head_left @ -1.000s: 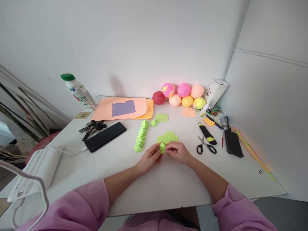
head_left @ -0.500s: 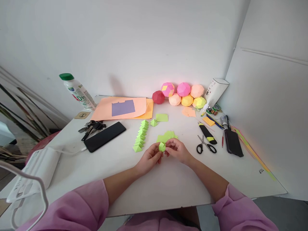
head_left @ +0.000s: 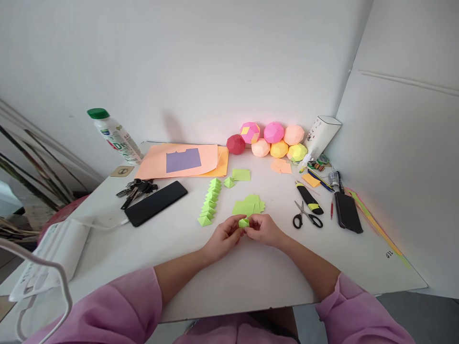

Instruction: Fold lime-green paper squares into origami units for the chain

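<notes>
A small folded green paper piece point(head_left: 244, 223) is held between both hands above the white table. My left hand point(head_left: 223, 239) pinches its left side, and my right hand point(head_left: 264, 230) grips its right side. Just beyond the fingers lie overlapping flat green paper pieces point(head_left: 247, 206). To the left, a row of pointed green paper shapes point(head_left: 209, 205) runs away from me, with one more green shape point(head_left: 229, 182) near its far end. A green paper rectangle point(head_left: 241, 175) lies beside that one.
Scissors point(head_left: 303, 216), a cutter point(head_left: 309, 198) and a dark phone point(head_left: 347, 212) lie at the right. Colored paper balls point(head_left: 274, 133) are stacked by the wall. Keys point(head_left: 138, 188), a black slab point(head_left: 157, 203) and a bottle point(head_left: 116, 138) are at the left.
The held green piece has tilted and shows a flatter outline. My right hand has shifted slightly down, its fingers closer around the piece, uncovering more of the flat green paper behind.
</notes>
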`<action>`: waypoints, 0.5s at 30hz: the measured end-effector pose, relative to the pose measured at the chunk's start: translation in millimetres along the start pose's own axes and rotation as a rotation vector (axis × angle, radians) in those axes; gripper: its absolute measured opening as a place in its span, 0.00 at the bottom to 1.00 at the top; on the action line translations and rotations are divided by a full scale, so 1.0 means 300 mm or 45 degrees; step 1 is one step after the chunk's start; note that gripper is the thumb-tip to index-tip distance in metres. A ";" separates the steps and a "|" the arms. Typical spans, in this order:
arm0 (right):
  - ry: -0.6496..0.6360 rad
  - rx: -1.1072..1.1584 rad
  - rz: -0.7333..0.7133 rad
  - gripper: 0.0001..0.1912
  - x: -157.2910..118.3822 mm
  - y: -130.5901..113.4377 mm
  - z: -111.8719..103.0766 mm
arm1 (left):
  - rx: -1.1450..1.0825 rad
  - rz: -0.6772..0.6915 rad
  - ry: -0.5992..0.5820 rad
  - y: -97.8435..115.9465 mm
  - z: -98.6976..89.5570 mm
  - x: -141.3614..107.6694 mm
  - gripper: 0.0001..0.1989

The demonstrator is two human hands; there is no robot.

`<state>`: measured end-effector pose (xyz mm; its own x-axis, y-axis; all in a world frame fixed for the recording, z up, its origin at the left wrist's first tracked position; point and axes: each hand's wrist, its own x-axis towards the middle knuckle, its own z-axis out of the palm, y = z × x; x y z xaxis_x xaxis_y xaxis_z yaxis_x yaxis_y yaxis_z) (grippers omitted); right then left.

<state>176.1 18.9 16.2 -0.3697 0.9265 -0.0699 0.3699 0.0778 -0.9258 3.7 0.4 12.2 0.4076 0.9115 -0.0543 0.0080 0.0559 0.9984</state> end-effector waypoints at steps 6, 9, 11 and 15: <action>-0.018 -0.014 0.012 0.09 -0.003 -0.009 -0.004 | 0.018 0.001 0.016 0.009 0.000 -0.003 0.19; -0.026 -0.012 -0.001 0.10 -0.005 -0.015 0.001 | 0.051 0.001 0.016 -0.005 0.000 0.000 0.20; -0.024 -0.018 -0.004 0.10 -0.006 -0.019 0.004 | 0.104 0.026 0.019 -0.018 -0.002 0.002 0.19; -0.039 0.005 0.026 0.09 -0.009 -0.024 -0.001 | 0.156 0.098 -0.001 -0.034 -0.009 0.003 0.19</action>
<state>174.6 16.1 23.2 -0.3878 0.9163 -0.1004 0.3744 0.0571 -0.9255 1.6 1.6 1.9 0.4120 0.9109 0.0226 0.0877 -0.0643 0.9941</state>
